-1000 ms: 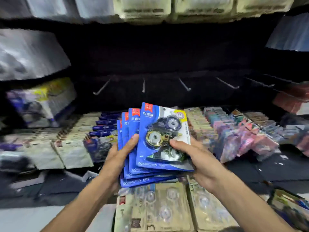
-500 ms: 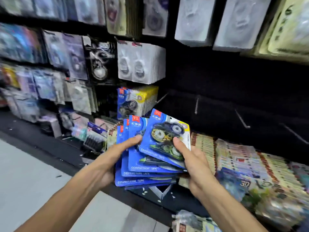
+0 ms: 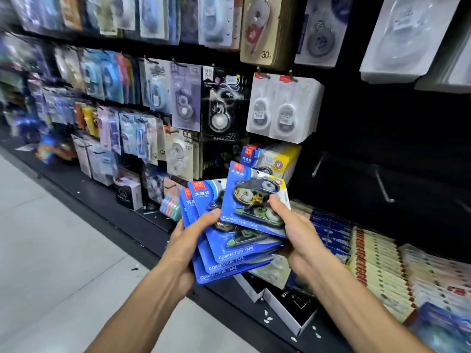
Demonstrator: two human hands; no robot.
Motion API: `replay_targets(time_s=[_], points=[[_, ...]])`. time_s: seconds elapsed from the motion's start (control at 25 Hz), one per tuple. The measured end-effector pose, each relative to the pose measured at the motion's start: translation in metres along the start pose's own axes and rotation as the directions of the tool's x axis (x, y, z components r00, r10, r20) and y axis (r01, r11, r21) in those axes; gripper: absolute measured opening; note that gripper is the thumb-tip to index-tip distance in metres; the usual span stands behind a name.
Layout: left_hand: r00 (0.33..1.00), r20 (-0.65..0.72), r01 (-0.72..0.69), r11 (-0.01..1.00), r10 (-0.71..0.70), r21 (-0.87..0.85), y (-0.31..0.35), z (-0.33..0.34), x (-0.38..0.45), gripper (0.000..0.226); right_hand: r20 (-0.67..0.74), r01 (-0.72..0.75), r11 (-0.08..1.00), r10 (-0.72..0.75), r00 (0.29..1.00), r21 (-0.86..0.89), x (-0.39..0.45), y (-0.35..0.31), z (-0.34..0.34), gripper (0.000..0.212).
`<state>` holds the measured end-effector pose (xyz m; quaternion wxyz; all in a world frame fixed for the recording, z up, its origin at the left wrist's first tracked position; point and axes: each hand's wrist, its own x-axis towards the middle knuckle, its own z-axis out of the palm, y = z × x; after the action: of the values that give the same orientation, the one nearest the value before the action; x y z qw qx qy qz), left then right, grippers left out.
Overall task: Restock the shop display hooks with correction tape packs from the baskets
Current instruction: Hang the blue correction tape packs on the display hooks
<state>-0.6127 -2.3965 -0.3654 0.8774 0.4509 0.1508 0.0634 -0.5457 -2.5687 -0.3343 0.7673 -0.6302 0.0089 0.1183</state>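
A: Correction tape packs (image 3: 224, 240), blue cards, fanned in a stack at centre frame, in front of the display wall. Front pack (image 3: 254, 200) stands proud at the stack's 1 o'clock, slid up and clear of the rest.

B: Why fanned?

A: My read: it lets one card be peeled off at a time, hang-hole end up, ready for a hook.

B: Hands?

A: Left hand (image 3: 193, 240) cradles the stack from 9 o'clock, fingers curled behind, thumb clamped across the fronts. Right hand (image 3: 295, 230) at 3 o'clock pinches the front pack, thumb on its face, fingers hidden behind. Hands close together, joined only through the packs.

B: Where would it go?

A: Matching hung packs (image 3: 251, 155) sit at 12 o'clock, just above the front pack. Bare hooks (image 3: 382, 187) jut from the dark panel at 2 o'clock. Shelf stock (image 3: 377, 253) lies in rows at 4 o'clock. No basket clearly visible.
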Motion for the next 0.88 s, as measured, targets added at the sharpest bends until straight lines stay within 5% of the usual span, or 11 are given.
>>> replay_targets(time_s=[0.2,0.4,0.56,0.68,0.88], points=[[0.996,-0.055,0.072,0.994,-0.077,-0.076,0.003,-0.007,0.007,0.047,-0.029,0.001,0.997,0.001,1.0,0.073,0.009,-0.002,0.008,0.038],[0.993,-0.118,0.008,1.0,-0.006,0.02,-0.001,-0.006,0.009,0.045,-0.001,0.147,0.982,-0.149,0.989,-0.119,0.01,0.012,0.015,0.038],[0.984,-0.177,0.018,1.0,-0.018,-0.003,0.001,-0.005,0.009,0.041,0.022,0.102,0.985,-0.1,0.995,-0.14,0.018,0.0,0.009,0.028],[0.944,-0.323,-0.074,0.997,0.068,-0.005,0.005,-0.011,0.017,0.053,-0.047,0.169,0.979,-0.175,0.983,-0.114,0.03,-0.005,0.002,0.021],[0.843,-0.482,-0.207,0.971,0.238,0.117,0.008,-0.02,0.021,0.068,-0.107,0.278,0.905,-0.327,0.939,-0.323,0.056,-0.01,-0.005,0.025]])
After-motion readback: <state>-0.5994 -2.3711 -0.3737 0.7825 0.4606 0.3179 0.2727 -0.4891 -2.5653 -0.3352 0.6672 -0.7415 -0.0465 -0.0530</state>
